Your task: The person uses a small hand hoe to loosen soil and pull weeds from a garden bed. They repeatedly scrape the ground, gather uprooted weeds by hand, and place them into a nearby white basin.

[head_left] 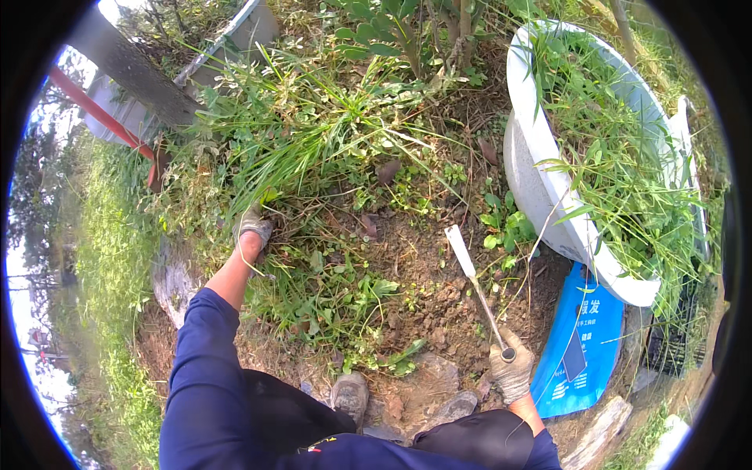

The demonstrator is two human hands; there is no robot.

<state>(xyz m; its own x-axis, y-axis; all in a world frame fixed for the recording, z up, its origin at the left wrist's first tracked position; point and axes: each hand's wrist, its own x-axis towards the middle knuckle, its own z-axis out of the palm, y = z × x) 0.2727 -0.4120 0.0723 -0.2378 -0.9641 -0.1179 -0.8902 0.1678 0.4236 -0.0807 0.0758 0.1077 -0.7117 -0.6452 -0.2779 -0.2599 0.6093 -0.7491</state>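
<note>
My left hand [255,225], in a dirty work glove, is closed around the base of a tuft of long green grass [309,153]. The blades fan out up and to the right over the weedy ground. My right hand [511,370], also gloved, is down at the lower right. It grips a narrow hand trowel [460,251] with a pale blade and a thin metal shank. The blade points up and away, over bare brown soil [415,266]. Low leafy weeds [321,305] grow between my left arm and that soil.
A big white tub [540,133] heaped with cut grass [627,157] stands at the right. Below it lies a blue plastic sack [560,392]. A tree trunk [137,66] and a red pole [98,110] rise at the upper left. A cactus [376,35] grows at the far side.
</note>
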